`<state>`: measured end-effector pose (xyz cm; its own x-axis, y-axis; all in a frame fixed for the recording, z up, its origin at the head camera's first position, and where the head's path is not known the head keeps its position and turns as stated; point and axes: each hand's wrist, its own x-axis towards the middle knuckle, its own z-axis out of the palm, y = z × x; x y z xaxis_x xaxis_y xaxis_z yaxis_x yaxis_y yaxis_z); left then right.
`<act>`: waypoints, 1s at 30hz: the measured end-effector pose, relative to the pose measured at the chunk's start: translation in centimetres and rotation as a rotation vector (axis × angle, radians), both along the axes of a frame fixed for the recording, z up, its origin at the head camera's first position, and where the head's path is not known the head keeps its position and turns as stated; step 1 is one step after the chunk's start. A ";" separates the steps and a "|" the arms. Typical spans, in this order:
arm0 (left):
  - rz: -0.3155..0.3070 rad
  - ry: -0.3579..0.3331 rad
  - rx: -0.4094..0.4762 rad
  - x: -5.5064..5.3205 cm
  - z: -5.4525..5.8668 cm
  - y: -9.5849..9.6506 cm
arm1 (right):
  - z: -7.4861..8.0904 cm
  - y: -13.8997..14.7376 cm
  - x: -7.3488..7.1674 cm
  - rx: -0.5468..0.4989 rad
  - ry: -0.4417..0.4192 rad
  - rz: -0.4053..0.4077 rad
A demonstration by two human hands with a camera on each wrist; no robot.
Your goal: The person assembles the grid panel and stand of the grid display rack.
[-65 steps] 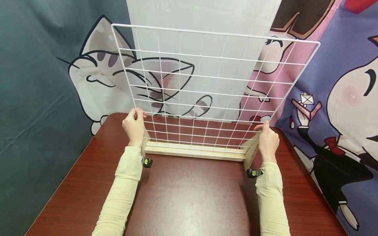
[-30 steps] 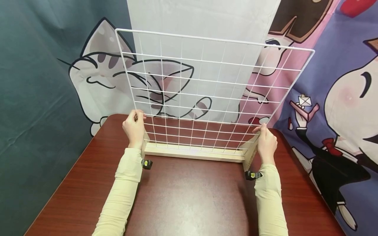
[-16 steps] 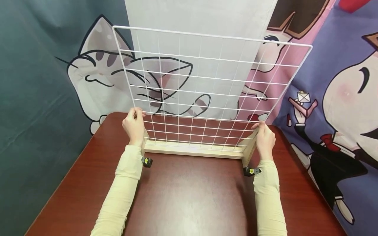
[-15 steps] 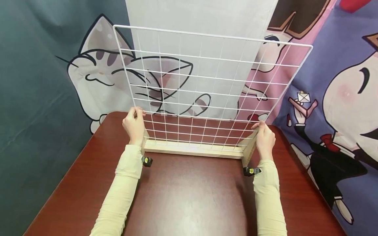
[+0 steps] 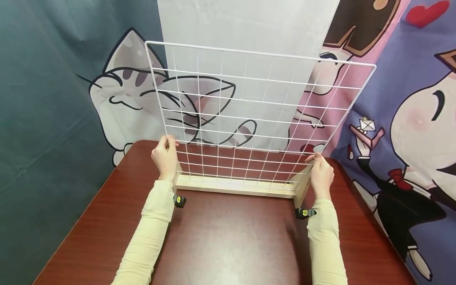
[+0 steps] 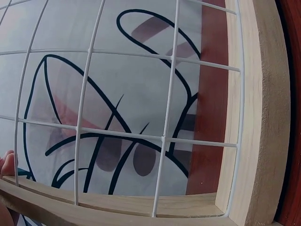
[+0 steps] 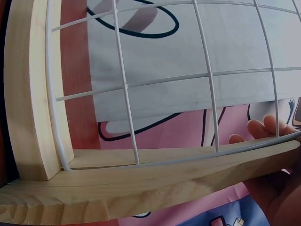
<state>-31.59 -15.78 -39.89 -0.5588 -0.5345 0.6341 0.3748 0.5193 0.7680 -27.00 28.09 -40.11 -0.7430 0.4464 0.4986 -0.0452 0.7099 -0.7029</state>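
Observation:
A white wire grid panel (image 5: 246, 95) stands upright with its lower part in a pale wooden frame (image 5: 235, 187). My left hand (image 5: 165, 156) grips the panel's left edge at the top of the left wooden side piece (image 6: 42, 200). On the other side, my right hand (image 5: 322, 174) pinches the right edge where the right side piece (image 7: 141, 190) ends. In the right wrist view, fingertips (image 7: 263, 128) show through the mesh, with the thumb side of the hand outside the wood. The left wrist view catches only a bit of that hand's fingers (image 6: 8, 162).
The frame stands on a reddish-brown table (image 5: 228, 237). A fabric backdrop (image 5: 256, 23) printed with cartoon figures hangs close behind and at the sides. A small black camera (image 5: 179, 201) is strapped to the left wrist, another camera (image 5: 304, 213) to the right.
The panel's top edge looks lower and a little shorter than at first, partly from head movement. My right hand has shifted slightly inward with the edge. Both hands keep their hold.

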 end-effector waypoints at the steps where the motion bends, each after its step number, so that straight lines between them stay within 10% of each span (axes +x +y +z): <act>1: -0.002 0.003 0.001 0.0 0.1 0.0 | 0.1 0.0 0.0 -0.002 0.006 0.003; 30: -0.050 0.039 0.029 0.2 -0.3 0.1 | -0.5 0.2 -0.1 -0.031 0.011 -0.014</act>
<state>-31.38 -15.70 -40.16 -0.5604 -0.5245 0.6410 0.4301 0.4771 0.7664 -27.12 28.31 -40.57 -0.7313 0.4719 0.4925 -0.0430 0.6887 -0.7237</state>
